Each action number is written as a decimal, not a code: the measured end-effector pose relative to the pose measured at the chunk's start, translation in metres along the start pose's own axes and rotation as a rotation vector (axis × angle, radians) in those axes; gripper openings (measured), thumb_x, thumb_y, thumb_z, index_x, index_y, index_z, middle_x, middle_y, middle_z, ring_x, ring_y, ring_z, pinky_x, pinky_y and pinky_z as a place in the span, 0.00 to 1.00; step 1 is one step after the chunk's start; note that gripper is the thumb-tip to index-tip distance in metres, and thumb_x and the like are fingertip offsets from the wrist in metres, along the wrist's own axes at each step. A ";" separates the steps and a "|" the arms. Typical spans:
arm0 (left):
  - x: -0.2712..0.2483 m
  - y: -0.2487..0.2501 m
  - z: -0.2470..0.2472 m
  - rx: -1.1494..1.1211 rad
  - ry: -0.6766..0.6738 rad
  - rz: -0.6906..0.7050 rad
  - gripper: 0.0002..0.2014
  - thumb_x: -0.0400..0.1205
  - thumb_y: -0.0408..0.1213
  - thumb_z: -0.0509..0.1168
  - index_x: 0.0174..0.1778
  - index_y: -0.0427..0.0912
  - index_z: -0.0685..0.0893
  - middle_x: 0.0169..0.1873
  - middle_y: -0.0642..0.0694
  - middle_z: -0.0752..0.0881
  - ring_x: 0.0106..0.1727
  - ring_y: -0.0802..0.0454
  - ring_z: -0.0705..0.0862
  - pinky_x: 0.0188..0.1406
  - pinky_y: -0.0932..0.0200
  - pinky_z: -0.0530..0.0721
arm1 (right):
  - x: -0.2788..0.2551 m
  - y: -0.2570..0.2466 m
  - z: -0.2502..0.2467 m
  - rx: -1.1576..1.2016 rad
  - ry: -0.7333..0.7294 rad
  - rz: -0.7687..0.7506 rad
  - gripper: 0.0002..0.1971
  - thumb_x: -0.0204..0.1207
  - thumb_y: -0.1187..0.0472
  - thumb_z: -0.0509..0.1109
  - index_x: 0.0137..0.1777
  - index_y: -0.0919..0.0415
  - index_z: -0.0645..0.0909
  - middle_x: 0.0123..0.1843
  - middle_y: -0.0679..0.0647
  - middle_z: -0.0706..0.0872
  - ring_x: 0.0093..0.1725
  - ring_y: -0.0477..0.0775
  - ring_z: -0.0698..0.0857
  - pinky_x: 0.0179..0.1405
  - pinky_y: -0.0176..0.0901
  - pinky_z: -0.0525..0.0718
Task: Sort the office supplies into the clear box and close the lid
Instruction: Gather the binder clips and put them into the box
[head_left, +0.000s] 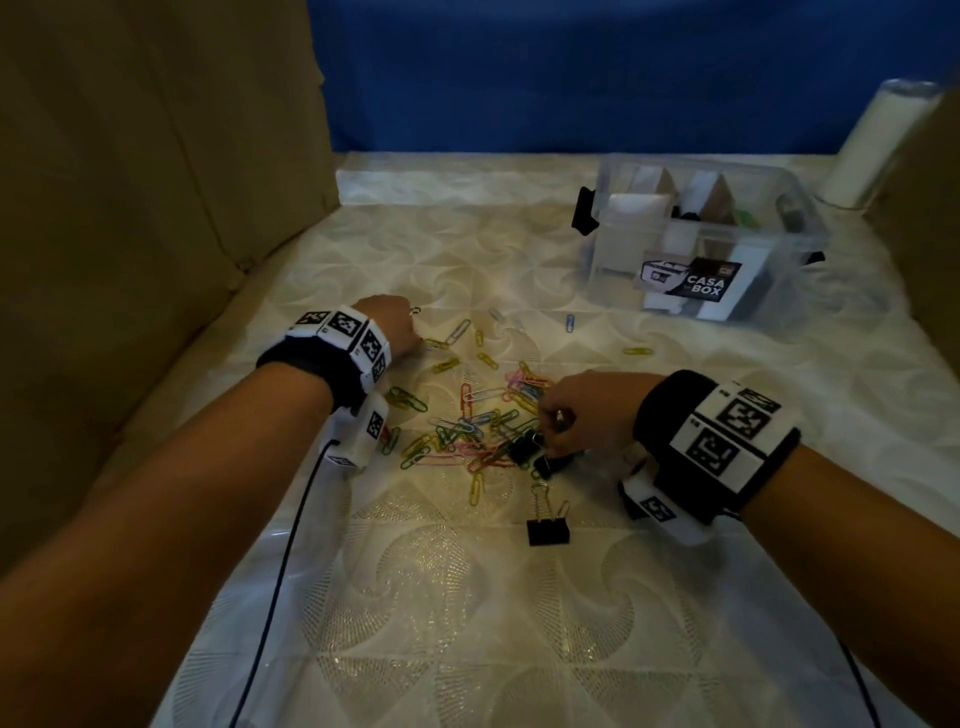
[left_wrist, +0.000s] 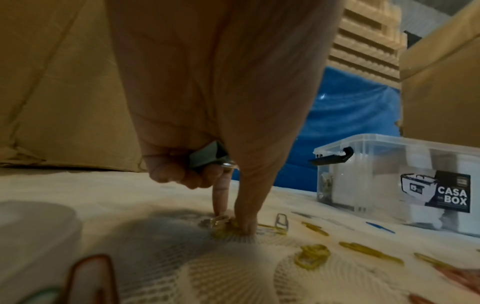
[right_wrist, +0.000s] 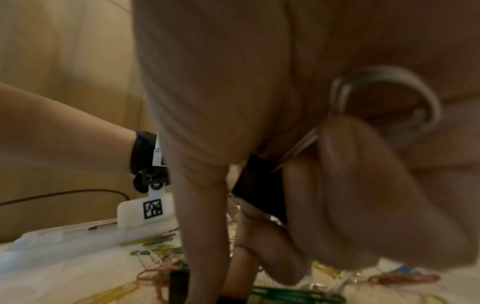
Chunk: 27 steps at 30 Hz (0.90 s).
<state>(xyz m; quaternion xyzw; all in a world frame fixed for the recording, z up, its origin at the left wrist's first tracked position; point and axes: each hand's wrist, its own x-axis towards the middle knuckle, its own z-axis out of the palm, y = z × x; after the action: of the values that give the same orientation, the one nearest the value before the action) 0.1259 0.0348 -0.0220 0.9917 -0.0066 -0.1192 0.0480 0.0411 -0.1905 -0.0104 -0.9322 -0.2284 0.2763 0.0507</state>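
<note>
Coloured paper clips (head_left: 467, 431) lie scattered in a pile mid-table, with black binder clips (head_left: 524, 449) among them and one more (head_left: 548, 527) nearer me. My left hand (head_left: 413, 338) is at the pile's far left. In the left wrist view its curled fingers hold a dark binder clip (left_wrist: 207, 157), while thumb and forefinger (left_wrist: 221, 197) pinch at yellow paper clips (left_wrist: 224, 225) on the cloth. My right hand (head_left: 550, 423) is at the pile's right edge and grips a black binder clip (right_wrist: 259, 185) in its palm. The clear box (head_left: 779, 244) stands open at the back right.
Brown cardboard walls (head_left: 156, 156) rise on the left and far right, a blue wall at the back. A white roll (head_left: 878, 145) stands behind the box. Stray paper clips (head_left: 638, 351) lie between pile and box. A black cable (head_left: 291, 545) trails from my left wrist.
</note>
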 end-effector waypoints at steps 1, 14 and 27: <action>0.001 0.001 0.002 0.009 0.008 0.004 0.15 0.83 0.39 0.58 0.58 0.32 0.80 0.58 0.34 0.84 0.59 0.37 0.83 0.56 0.51 0.79 | -0.002 0.000 0.001 0.017 -0.002 -0.013 0.07 0.78 0.52 0.70 0.44 0.54 0.77 0.41 0.46 0.78 0.41 0.48 0.75 0.44 0.38 0.71; 0.003 -0.015 0.006 -0.076 0.025 0.031 0.14 0.84 0.39 0.60 0.56 0.31 0.82 0.56 0.33 0.84 0.57 0.36 0.81 0.52 0.52 0.77 | -0.045 0.031 -0.030 0.444 0.156 0.066 0.14 0.85 0.62 0.56 0.36 0.55 0.71 0.29 0.48 0.70 0.24 0.41 0.68 0.18 0.26 0.68; 0.003 -0.005 0.003 -0.056 0.054 -0.028 0.17 0.75 0.47 0.73 0.49 0.36 0.86 0.51 0.37 0.87 0.53 0.40 0.85 0.49 0.52 0.82 | -0.029 0.040 -0.027 0.635 0.100 -0.033 0.10 0.82 0.58 0.61 0.38 0.57 0.71 0.35 0.50 0.90 0.20 0.46 0.66 0.20 0.37 0.65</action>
<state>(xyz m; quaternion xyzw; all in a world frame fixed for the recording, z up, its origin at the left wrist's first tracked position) 0.1281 0.0394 -0.0261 0.9928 0.0117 -0.0932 0.0742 0.0501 -0.2382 0.0183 -0.8784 -0.1431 0.2869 0.3545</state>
